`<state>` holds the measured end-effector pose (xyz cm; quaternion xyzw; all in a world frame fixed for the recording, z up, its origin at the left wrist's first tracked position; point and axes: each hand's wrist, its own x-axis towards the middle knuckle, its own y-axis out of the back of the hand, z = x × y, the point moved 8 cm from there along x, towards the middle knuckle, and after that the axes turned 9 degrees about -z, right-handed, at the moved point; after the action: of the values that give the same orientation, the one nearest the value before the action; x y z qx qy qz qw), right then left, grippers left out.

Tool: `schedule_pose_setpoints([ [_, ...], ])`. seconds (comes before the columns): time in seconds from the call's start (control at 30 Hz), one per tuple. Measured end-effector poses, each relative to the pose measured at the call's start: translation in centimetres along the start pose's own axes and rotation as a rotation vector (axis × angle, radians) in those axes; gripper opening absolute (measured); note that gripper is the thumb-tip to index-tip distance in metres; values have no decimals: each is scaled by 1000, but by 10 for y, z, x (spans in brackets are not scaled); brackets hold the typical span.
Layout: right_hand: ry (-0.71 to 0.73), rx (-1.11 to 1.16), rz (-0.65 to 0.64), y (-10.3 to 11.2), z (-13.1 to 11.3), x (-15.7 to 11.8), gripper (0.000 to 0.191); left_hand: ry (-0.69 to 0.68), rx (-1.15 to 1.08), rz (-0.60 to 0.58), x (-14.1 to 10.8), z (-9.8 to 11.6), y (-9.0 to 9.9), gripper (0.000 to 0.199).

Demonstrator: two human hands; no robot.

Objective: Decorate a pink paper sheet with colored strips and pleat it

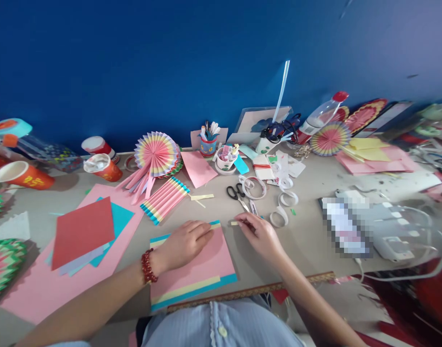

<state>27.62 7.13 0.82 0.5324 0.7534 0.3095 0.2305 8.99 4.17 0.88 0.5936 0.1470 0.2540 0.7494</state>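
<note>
My left hand (186, 245) lies flat on a pink paper sheet (192, 272) edged with yellow and blue strips. To its right, off the sheet, my right hand (259, 235) is pinched on a small pale yellow strip (234, 223), perhaps paper or tape. Beyond my right fingertips are black-handled scissors (238, 195) and a roll of tape (254, 187). A pleated stack of pink paper (165, 199) with blue and yellow ends rests behind my left hand. Two thin loose strips lie beside it, including a yellow paper strip (202, 197).
Red, blue and pink paper sheets (84, 231) overlap on the left, near orange paper cups (23, 175). Paper fans (157, 156), a pen pot (208, 144) and a plastic bottle (322, 115) line the wall. At right lie a phone (345, 226) and white cables (435, 267).
</note>
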Motion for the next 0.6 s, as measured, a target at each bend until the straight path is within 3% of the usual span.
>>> schedule_pose_setpoints([
  [0.13, 98, -94, -25, 6, -8, 22, 19, 60, -39, 53, -8, -5, 10, 26],
  [0.23, 134, -205, -14, 12, -8, 48, 25, 146, -30, 90, -8, -27, 23, 25],
  [0.37, 139, -246, 12, 12, -6, 78, 32, 273, 80, 130, 12, -61, 38, 24],
  [0.6, 166, -289, -12, -1, -6, 79, 31, 276, 221, 46, 54, -81, 25, 14],
])
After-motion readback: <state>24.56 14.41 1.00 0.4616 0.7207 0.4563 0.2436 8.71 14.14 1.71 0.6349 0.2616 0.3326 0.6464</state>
